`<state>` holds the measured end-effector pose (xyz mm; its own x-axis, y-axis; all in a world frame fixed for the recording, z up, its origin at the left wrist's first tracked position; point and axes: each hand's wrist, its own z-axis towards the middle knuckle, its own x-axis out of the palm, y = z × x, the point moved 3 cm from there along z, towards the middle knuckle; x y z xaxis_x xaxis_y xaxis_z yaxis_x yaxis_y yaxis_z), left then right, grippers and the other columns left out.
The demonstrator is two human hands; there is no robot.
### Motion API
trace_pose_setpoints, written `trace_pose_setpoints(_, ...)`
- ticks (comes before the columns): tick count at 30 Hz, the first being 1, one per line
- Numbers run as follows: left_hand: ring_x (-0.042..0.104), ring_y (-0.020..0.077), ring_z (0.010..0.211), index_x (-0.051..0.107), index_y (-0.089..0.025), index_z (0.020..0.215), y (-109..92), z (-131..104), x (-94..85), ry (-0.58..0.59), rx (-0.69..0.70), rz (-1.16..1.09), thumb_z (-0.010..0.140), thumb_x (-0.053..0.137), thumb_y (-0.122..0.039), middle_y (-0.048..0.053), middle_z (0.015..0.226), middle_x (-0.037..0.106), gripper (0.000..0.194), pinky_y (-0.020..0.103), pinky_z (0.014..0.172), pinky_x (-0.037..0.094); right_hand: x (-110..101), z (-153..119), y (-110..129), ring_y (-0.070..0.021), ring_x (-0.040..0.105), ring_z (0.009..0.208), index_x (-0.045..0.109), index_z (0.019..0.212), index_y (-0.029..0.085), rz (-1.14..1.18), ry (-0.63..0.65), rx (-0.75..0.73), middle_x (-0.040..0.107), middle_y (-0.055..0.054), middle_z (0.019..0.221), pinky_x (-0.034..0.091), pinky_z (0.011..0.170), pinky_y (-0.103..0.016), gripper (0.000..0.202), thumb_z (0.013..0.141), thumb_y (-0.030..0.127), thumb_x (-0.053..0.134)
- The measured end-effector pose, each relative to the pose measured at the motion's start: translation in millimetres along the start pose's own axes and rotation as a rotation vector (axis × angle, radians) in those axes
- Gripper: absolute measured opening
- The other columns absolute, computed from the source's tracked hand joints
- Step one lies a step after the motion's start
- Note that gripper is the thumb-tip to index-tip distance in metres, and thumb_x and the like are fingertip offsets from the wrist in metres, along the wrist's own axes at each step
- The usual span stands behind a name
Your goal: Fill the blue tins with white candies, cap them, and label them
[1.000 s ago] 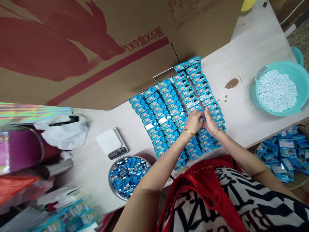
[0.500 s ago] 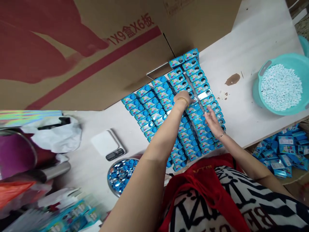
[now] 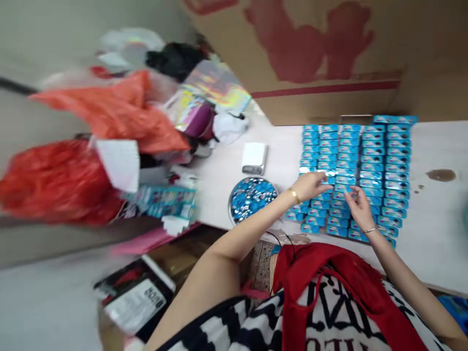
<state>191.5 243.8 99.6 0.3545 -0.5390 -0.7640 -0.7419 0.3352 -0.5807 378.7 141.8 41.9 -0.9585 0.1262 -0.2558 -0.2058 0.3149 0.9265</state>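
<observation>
Several columns of small blue tins (image 3: 398, 167) with printed tops stand packed side by side on the white table. My left hand (image 3: 310, 186) reaches over the left columns, thumb and forefinger apart, with nothing visible between them. Over the middle columns is my right hand (image 3: 361, 208), its fingers curled and the thumb close to the fingertips. Whatever lies inside that curl is too small to make out. To the left of the tins, a round metal bowl (image 3: 231, 207) contains many small blue and silver pieces.
A white scale (image 3: 255, 155) sits behind the bowl. A large cardboard box (image 3: 292, 111) rises along the back of the table. Red plastic bags (image 3: 66, 180) and clutter pile up at the left. A brown stain (image 3: 441, 175) marks the table on the right.
The view has swung left, bringing the red bags into sight and moving the teal tub of white pellets almost out of frame. My left hand has moved left across the columns; my right hand has followed.
</observation>
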Motion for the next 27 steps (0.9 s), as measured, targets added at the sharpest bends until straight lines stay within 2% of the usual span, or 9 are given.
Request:
trace_pose_setpoints(3, 0.064, 0.0195, 0.078, 0.061, -0.017, 0.111, 94, -129, -23.2, -0.234, -0.337, 0.010, 0.084, 0.062, -0.045, 0.005, 0.084, 0.067, 0.039, 0.030, 0.074, 0.050, 79, -10, 32, -0.0218, 0.058, 0.090, 0.052, 0.123, 0.020, -0.157, 0.257, -0.261, 0.058, -0.010, 0.109, 0.052, 0.077, -0.038, 0.053, 0.086, 0.056, 0.057)
trace_pose_setpoints(5, 0.064, 0.0237, 0.093, 0.053, -0.017, 0.125, 155, -203, -17.3, -0.407, -0.551, 0.023, 0.079, 0.069, -0.044, 0.012, 0.109, 0.064, 0.056, 0.036, 0.084, 0.052, 142, -17, 54, -0.0277, 0.054, 0.112, 0.051, 0.129, 0.018, -0.302, 0.429, -0.487, 0.055, -0.016, 0.123, 0.047, 0.095, -0.044, 0.059, 0.086, 0.058, 0.056)
trace_pose_setpoints(7, 0.060, 0.0295, 0.108, 0.043, -0.016, 0.137, 202, -253, 1.6, -0.505, -0.687, 0.035, 0.074, 0.072, -0.049, 0.016, 0.122, 0.057, 0.076, 0.044, 0.094, 0.049, 205, -20, 66, -0.0323, 0.043, 0.127, 0.045, 0.138, 0.015, -0.485, 0.584, -0.653, 0.048, -0.020, 0.136, 0.038, 0.105, -0.048, 0.072, 0.084, 0.061, 0.057)
trace_pose_setpoints(9, 0.055, 0.0340, 0.118, 0.036, -0.015, 0.143, 232, -279, 25.0, -0.542, -0.763, 0.035, 0.072, 0.073, -0.054, 0.020, 0.128, 0.051, 0.090, 0.049, 0.100, 0.046, 262, -17, 67, -0.0366, 0.032, 0.136, 0.037, 0.146, 0.016, -0.693, 0.704, -0.737, 0.036, -0.021, 0.149, 0.032, 0.109, -0.050, 0.087, 0.078, 0.063, 0.063)
trace_pose_setpoints(12, 0.049, 0.0386, 0.124, 0.033, -0.013, 0.146, 247, -287, 53.8, -0.534, -0.810, 0.021, 0.071, 0.071, -0.060, 0.023, 0.134, 0.045, 0.096, 0.053, 0.101, 0.043, 326, -12, 56, -0.0426, 0.026, 0.138, 0.028, 0.151, 0.016, -0.959, 0.770, -0.743, 0.027, -0.021, 0.154, 0.027, 0.108, -0.052, 0.104, 0.069, 0.058, 0.075)
trace_pose_setpoints(15, 0.046, 0.0412, 0.125, 0.035, -0.013, 0.145, 248, -280, 68.7, -0.562, -0.846, 0.014, 0.070, 0.070, -0.062, 0.024, 0.136, 0.041, 0.096, 0.057, 0.100, 0.042, 359, -13, 45, -0.0433, 0.030, 0.133, 0.026, 0.152, 0.015, -1.096, 0.768, -0.739, 0.031, -0.023, 0.151, 0.026, 0.104, -0.053, 0.105, 0.068, 0.056, 0.075)
trace_pose_setpoints(18, 0.044, 0.0398, 0.127, 0.037, -0.012, 0.144, 248, -271, 74.4, -0.668, -0.817, -0.007, 0.077, 0.066, -0.057, 0.023, 0.135, 0.041, 0.085, 0.056, 0.102, 0.041, 370, -17, 42, -0.0406, 0.036, 0.125, 0.025, 0.151, 0.014, -1.116, 0.761, -0.772, 0.038, -0.022, 0.146, 0.031, 0.099, -0.052, 0.098, 0.073, 0.055, 0.069)
trace_pose_setpoints(22, 0.047, 0.0325, 0.124, 0.040, -0.013, 0.142, 251, -261, 79.6, -0.741, -0.688, -0.108, 0.085, 0.059, -0.036, 0.019, 0.129, 0.046, 0.065, 0.048, 0.103, 0.043, 376, -14, 46, -0.0375, 0.040, 0.117, 0.031, 0.147, 0.012, -1.129, 0.804, -0.791, 0.044, -0.022, 0.138, 0.040, 0.089, -0.048, 0.083, 0.080, 0.051, 0.061)
trace_pose_setpoints(27, 0.054, 0.0258, 0.113, 0.054, -0.015, 0.127, 256, -256, 82.2, -0.851, -0.614, -0.229, 0.087, 0.053, -0.028, 0.015, 0.119, 0.052, 0.042, 0.043, 0.102, 0.046, 386, -10, 50, -0.0317, 0.043, 0.113, 0.046, 0.134, 0.017, -1.129, 0.949, -0.831, 0.051, -0.017, 0.128, 0.048, 0.076, -0.037, 0.047, 0.088, 0.027, 0.051)
